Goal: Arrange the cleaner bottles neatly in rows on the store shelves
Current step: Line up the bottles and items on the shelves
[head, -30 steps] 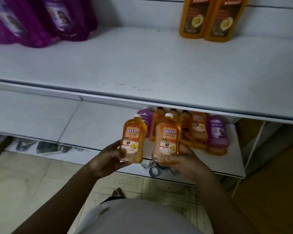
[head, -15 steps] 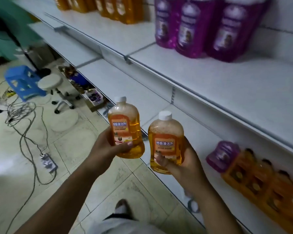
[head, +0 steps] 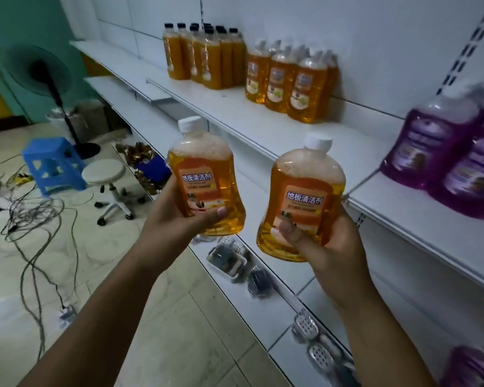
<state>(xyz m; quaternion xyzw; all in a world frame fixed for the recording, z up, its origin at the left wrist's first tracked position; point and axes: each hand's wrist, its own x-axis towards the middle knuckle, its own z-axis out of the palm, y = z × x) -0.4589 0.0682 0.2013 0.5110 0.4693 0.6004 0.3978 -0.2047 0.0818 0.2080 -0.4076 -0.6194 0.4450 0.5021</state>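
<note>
1. Bottles of orange floor cleaner, one per hand, held upright in front of the white shelving, clear of every shelf.
2. Left hand (head: 176, 219) wrapped around the lower half of the left bottle (head: 207, 180), thumb lying across the front under the label, white cap on top, foam under the neck.
3. Right hand (head: 327, 247) closed around the base of the right bottle (head: 302, 199), thumb pressed on the front near the bottom, fingers behind; same white cap, same orange label with Chinese characters.
4. Held side by side, near each other but not touching, the right one slightly lower and closer to the shelf edge.
5. On the upper shelf (head: 263, 118): a cluster of tall dark-capped orange bottles (head: 207, 57) at the back, just beside it a group of rounder orange bottles (head: 291, 79) in close rows against the wall.
6. Further right on that shelf level: purple bottles (head: 444, 152), blurred, labels facing out.
7. Lower right corner: another purple bottle (head: 470, 367), partly cut by the frame.
8. On the bottom shelf: small packaged items (head: 229, 258), too blurred to identify.
9. On the tiled floor to the left: blue plastic stool (head: 51, 166), white round rolling stool (head: 106, 177), standing fan (head: 45, 71), loose cables (head: 34, 219).
</note>
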